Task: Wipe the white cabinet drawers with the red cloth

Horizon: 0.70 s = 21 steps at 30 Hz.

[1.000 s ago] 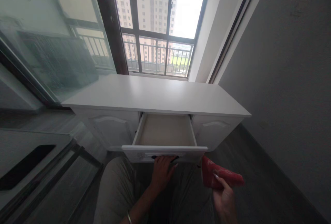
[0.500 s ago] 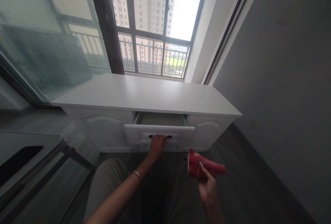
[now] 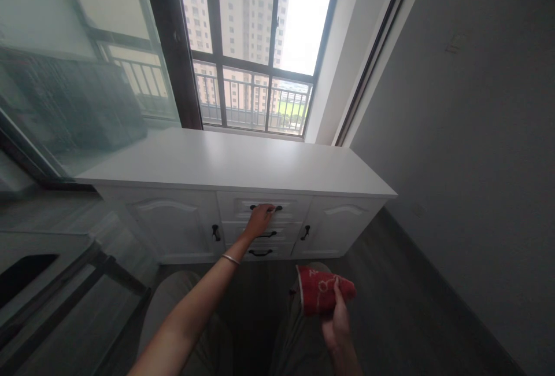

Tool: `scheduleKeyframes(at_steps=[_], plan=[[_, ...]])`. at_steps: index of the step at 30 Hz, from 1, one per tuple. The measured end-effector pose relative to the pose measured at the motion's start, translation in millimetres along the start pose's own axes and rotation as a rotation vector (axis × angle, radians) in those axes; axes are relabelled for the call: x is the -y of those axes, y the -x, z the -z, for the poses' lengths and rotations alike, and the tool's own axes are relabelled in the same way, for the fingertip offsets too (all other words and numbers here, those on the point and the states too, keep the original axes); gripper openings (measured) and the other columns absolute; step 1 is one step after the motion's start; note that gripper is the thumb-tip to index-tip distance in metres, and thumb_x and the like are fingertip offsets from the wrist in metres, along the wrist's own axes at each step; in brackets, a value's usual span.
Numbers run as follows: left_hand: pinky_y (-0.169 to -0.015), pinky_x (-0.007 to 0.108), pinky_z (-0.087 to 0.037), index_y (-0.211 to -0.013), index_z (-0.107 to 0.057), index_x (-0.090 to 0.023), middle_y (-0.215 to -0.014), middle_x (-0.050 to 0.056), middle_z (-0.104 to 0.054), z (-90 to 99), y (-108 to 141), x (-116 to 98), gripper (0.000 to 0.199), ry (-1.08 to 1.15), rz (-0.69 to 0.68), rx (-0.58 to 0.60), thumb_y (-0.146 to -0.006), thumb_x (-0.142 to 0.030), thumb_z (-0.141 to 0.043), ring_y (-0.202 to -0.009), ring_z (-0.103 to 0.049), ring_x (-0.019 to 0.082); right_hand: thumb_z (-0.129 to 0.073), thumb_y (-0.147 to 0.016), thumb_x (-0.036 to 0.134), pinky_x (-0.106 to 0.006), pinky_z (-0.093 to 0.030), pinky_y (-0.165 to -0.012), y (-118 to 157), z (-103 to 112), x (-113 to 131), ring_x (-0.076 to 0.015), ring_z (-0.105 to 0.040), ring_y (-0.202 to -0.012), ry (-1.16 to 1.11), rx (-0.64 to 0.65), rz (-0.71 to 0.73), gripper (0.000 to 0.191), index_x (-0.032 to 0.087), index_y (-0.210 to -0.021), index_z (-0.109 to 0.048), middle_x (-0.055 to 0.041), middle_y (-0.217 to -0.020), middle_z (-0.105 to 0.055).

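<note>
My left hand (image 3: 260,220) is stretched forward, fingers closed round the black handle (image 3: 278,208) of the top middle drawer (image 3: 295,205). That drawer sits flush in the front of the white cabinet (image 3: 243,162). Lower right, my right hand (image 3: 338,318) grips a folded red cloth (image 3: 318,289) with a white pattern and a pale edge, thumb on top. The cloth is above my right knee, apart from the cabinet; whether it is a pouch or a flat piece I cannot tell.
Two more drawers with black handles (image 3: 261,253) lie below, between cabinet doors (image 3: 173,222). A light-topped piece of furniture (image 3: 65,243) with a dark frame stands at left. Glass doors (image 3: 87,75) are behind, and a grey wall (image 3: 468,133) rises at right.
The top drawer has gone from partly open to closed, with my left hand moving forward on its handle. My right hand and the red cloth have shifted slightly left and down.
</note>
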<state>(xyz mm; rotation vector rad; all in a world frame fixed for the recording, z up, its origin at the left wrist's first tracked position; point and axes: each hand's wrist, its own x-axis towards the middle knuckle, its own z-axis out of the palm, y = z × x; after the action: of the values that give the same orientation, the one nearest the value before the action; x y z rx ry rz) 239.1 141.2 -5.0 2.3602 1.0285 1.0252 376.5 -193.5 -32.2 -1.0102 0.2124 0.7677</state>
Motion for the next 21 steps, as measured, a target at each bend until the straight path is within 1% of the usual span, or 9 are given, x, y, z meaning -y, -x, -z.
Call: scheduleKeyframes(at_steps=[3,6,8,10,11,14,16,17,21], plan=[[-0.109,0.045,-0.053,-0.12,-0.073,-0.02,-0.121,0.013,-0.077,15.1,37,1,0.038,0.016,0.061,-0.138,-0.113,-0.04,-0.042,-0.121,-0.068,0.027,-0.095,-0.068,0.05,-0.031,-0.067,-0.076,-18,2,-6,-0.0194,-0.079,-0.085,0.033,0.018,0.04,0.048,0.024,-0.103,-0.074,-0.0017,-0.103,-0.083],[-0.105,0.049,-0.057,-0.115,-0.073,-0.02,-0.116,0.014,-0.078,36.5,94,14,0.047,0.009,0.139,-0.233,-0.112,-0.048,-0.035,-0.115,-0.071,0.029,-0.092,-0.066,0.05,-0.032,-0.066,-0.078,-43,1,-3,-0.0211,-0.078,-0.092,0.077,-0.031,0.094,0.05,0.025,-0.104,-0.073,-0.0039,-0.107,-0.082],[-0.101,0.054,-0.058,-0.11,-0.074,-0.02,-0.11,0.016,-0.079,53.3,139,34,0.051,-0.013,0.211,-0.273,-0.108,-0.051,-0.033,-0.109,-0.072,0.033,-0.091,-0.062,0.051,-0.034,-0.066,-0.079,-63,-3,3,-0.0233,-0.078,-0.096,0.14,-0.068,0.141,0.052,0.025,-0.103,-0.072,-0.0055,-0.108,-0.081],[-0.101,0.056,-0.058,-0.106,-0.075,-0.02,-0.11,0.017,-0.079,71.1,183,61,0.055,-0.1,0.375,-0.316,-0.104,-0.055,-0.032,-0.109,-0.073,0.035,-0.088,-0.06,0.057,-0.037,-0.066,-0.081,-85,-14,13,-0.0267,-0.077,-0.102,0.222,-0.075,0.227,0.056,0.025,-0.103,-0.071,-0.0073,-0.109,-0.08],[-0.103,0.056,-0.057,-0.106,-0.075,-0.019,-0.112,0.018,-0.079,80.1,204,75,0.057,-0.152,0.45,-0.291,-0.102,-0.055,-0.031,-0.11,-0.073,0.036,-0.086,-0.06,0.061,-0.039,-0.065,-0.084,-96,-23,19,-0.029,-0.077,-0.106,0.267,-0.07,0.285,0.059,0.024,-0.103,-0.07,-0.0086,-0.11,-0.08],[-0.106,0.059,-0.054,-0.115,-0.076,-0.013,-0.119,0.024,-0.077,104.8,252,108,0.064,-0.358,0.671,-0.187,-0.098,-0.054,-0.029,-0.117,-0.071,0.042,-0.076,-0.064,0.072,-0.047,-0.062,-0.097,-127,-63,42,-0.0365,-0.074,-0.117,0.475,-0.067,0.471,0.061,0.022,-0.098,-0.07,-0.0138,-0.107,-0.079],[-0.107,0.059,-0.053,-0.127,-0.073,-0.008,-0.128,0.026,-0.075,116.9,269,119,0.067,-0.437,0.753,-0.122,-0.097,-0.051,-0.03,-0.121,-0.069,0.044,-0.072,-0.067,0.07,-0.049,-0.056,-0.107,-143,-101,57,-0.0398,-0.073,-0.12,0.69,-0.075,0.546,0.054,0.021,-0.09,-0.07,-0.0168,-0.102,-0.079],[-0.108,0.058,-0.053,-0.131,-0.071,-0.007,-0.132,0.026,-0.074,121.2,274,122,0.068,-0.455,0.782,-0.092,-0.096,-0.049,-0.031,-0.123,-0.069,0.043,-0.071,-0.069,0.066,-0.049,-0.054,-0.11,-148,-123,62,-0.0398,-0.073,-0.12,0.778,-0.068,0.565,0.05,0.02,-0.089,-0.071,-0.0172,-0.1,-0.079],[-0.107,0.056,-0.054,-0.14,-0.067,-0.006,-0.139,0.026,-0.072,127.8,272,119,0.071,-0.451,0.85,0.012,-0.097,-0.047,-0.031,-0.126,-0.069,0.043,-0.062,-0.086,0.043,-0.043,-0.053,-0.11,-149,-207,67,-0.0319,-0.073,-0.12,1.065,0.176,0.663,0.038,0.016,-0.109,-0.076,-0.016,-0.114,-0.08]])
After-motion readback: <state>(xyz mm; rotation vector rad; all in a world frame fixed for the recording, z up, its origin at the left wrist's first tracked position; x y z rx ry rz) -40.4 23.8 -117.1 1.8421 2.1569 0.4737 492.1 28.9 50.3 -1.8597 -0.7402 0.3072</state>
